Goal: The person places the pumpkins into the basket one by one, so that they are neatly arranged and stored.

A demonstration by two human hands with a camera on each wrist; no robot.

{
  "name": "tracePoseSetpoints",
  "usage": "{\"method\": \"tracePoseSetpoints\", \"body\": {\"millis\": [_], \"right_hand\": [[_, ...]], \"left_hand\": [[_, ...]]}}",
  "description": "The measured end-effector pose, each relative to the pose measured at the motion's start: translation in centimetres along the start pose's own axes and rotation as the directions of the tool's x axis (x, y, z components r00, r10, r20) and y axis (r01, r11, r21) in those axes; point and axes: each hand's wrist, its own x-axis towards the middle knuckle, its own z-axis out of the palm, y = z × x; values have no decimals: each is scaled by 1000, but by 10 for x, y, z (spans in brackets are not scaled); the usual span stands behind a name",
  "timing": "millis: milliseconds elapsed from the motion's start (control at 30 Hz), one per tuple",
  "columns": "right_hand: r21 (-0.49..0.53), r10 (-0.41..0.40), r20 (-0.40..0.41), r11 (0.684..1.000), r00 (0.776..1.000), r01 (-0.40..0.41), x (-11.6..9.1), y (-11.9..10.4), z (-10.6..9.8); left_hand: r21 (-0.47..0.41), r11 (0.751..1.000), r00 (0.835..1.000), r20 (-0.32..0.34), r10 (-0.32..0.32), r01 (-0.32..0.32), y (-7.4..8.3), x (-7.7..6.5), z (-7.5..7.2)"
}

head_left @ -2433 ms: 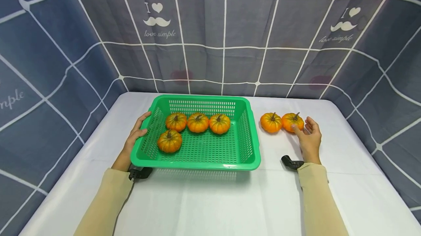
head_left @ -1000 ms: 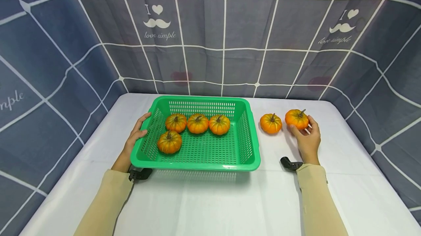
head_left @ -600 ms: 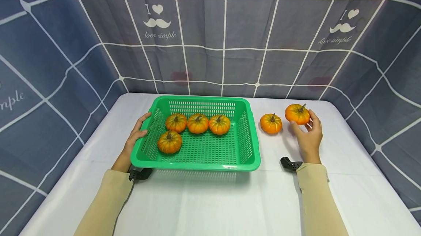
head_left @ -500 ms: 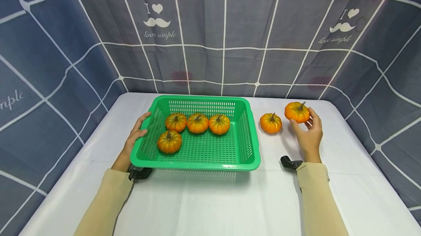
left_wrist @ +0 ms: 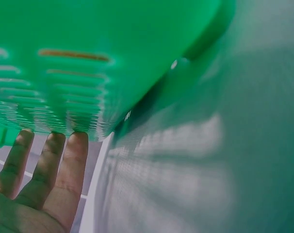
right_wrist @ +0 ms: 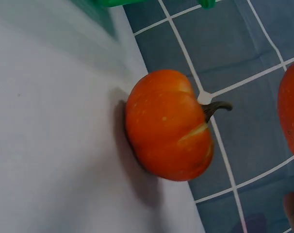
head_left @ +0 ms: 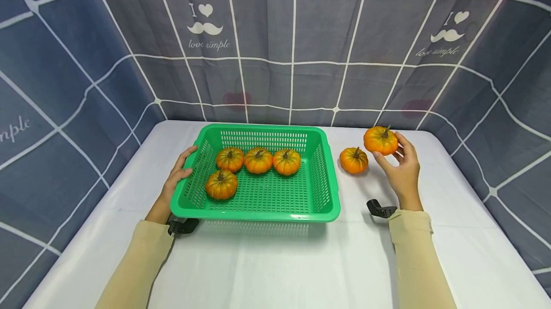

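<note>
My right hand holds a small orange pumpkin between thumb and fingers, raised over the table at the right. A second pumpkin stands just to its left on the tabletop; in the right wrist view this pumpkin fills the middle, while the held one shows only at the right edge. My left hand grips the left rim of a green plastic basket. Seen from the left wrist, its fingers reach up against the basket's slotted wall; the thumb is hidden there.
Inside the basket lie several pumpkins, three along the back and one pumpkin nearer the front left. A white cloth covers the table. Grey checked curtains rise along the back and both sides.
My right hand has taken hold of the right-hand pumpkin, lifted it off the table and moved it slightly left. The left hand and the basket have stayed in place.
</note>
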Motion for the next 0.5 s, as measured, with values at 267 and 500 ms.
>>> {"method": "tracePoseSetpoints", "body": {"millis": [267, 500], "right_hand": [[-14, -37, 76, 999, 996, 38, 0, -15, 1], [-1, -61, 148, 998, 987, 62, 1, -26, 2]], "left_hand": [[9, 1000, 1000, 2, -4, 4, 0, 0, -1], [11, 1000, 1000, 9, -16, 16, 0, 0, -1]]}}
